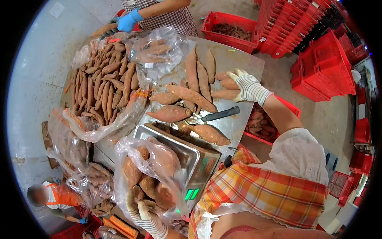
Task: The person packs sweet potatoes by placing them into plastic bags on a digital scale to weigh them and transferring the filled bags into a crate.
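My right hand (250, 87), in a striped white glove, is closed around sweet potatoes (229, 83) at the table's edge. My left hand (146, 216), gloved alike, grips the edge of a clear plastic bag (131, 149); its fingertips are partly hidden. Inside that bag are several large sweet potatoes (148, 185). The bag rests on a metal weighing scale (191, 157) with a lit green display (191, 194). Between my hands lie loose sweet potatoes (191, 96) and a knife with a dark handle (221, 114).
A big sweet potato pile (107, 85) and filled plastic bags (155, 49) cover the table's far side. A co-worker's blue glove (129, 20) holds a sweet potato there. Red crates (318, 65) stand right; another person in an orange vest (63, 194) is lower left.
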A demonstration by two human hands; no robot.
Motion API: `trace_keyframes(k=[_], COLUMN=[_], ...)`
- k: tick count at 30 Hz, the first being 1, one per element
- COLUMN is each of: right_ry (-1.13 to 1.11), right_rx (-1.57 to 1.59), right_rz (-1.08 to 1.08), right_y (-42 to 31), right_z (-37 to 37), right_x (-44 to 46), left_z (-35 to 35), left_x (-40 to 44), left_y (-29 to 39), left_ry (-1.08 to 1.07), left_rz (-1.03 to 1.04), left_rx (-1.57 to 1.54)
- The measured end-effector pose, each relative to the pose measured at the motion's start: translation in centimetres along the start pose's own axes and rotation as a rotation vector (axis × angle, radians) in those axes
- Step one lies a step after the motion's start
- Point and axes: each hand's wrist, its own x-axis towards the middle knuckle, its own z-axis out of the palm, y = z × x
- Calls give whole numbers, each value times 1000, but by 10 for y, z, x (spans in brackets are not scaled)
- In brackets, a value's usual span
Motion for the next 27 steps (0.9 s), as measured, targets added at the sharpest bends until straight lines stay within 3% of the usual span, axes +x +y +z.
trace_keyframes(k=[2,7,15,18,19,22,25,27], right_ry=[-23,-24,-79,115,112,442,465,554], right_rx=[-18,59,-54,642,644,694,552,679], right_rz=[31,-151,-134,-31,-22,11,11,-161], right_y=[1,26,28,44,58,61,32,10], right_z=[0,-5,-25,-30,-26,-31,-42,-29], right_x=[1,14,15,14,21,28,17,19], left_z=[2,-9,-8,-12,-13,-13,-7,-4], left_x=[1,2,-1,1,1,3,2,2], left_y=[1,-3,1,-1,-2,-3,5,14], left_ry=[10,-52,-13,-19,-14,26,22,23], left_rz=[-41,3,13,6,0,-29,-44,-104], left_rx=[-12,-19,93,105,105,87,64,102])
